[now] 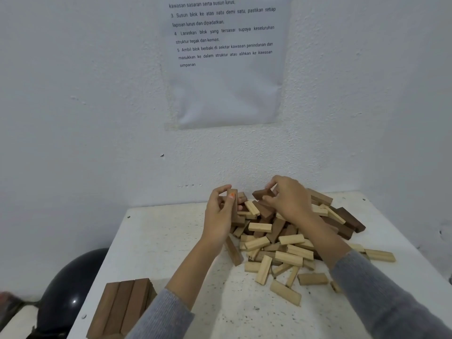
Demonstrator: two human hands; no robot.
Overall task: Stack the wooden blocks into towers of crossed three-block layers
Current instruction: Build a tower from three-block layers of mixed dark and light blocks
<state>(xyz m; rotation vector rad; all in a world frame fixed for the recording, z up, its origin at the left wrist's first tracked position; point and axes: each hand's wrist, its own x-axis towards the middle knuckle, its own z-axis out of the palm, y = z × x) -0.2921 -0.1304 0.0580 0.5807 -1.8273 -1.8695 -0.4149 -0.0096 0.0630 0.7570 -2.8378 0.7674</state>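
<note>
The left hand [219, 216] was clamped on a dark brown block [234, 212], held upright over the near-left edge of the heap of loose blocks [276, 243]. The right hand [288, 199] pinched a second dark block [260, 194] at the heap's crest. The two hands were apart, each with its own piece. The started tower [124, 304], topped by three dark blocks side by side, stood well away at the near-left corner of the white table [156, 241]. The likeliest trouble lay in the heap: the right hand's block appeared to rest among others, so lifting it could send neighbours sliding, and the pale ones on the right fringe might roll off the table. Carrying both pieces back together, a forearm or grey sleeve [159, 316] could also brush the tower, which sat just beside the left arm, and skew its top layer.
</note>
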